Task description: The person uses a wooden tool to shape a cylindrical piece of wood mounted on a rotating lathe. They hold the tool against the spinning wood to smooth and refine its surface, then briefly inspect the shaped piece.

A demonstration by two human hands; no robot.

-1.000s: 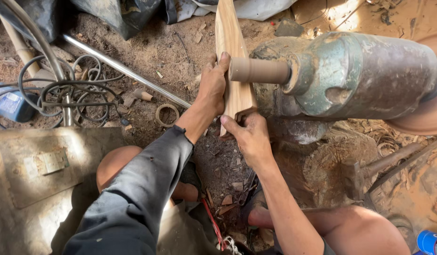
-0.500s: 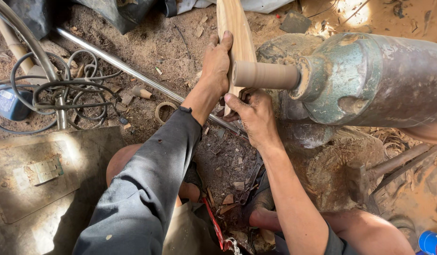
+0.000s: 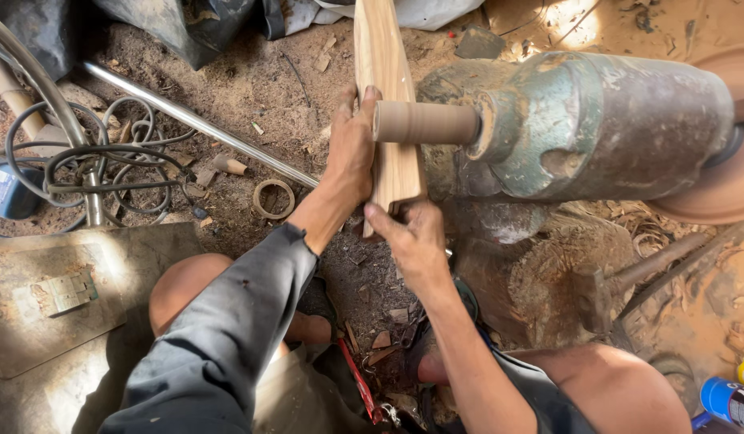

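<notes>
The left hand (image 3: pixel 352 157) clasps the plank (image 3: pixel 385 88) edge beside the drum (image 3: pixel 424 122). The right hand (image 3: pixel 416 237) pinches the plank's lower end.

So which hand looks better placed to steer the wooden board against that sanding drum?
Probably the left hand: it lies flat along the wooden board right beside the sanding drum. The right hand only grips the board's near end, below the contact.
</notes>
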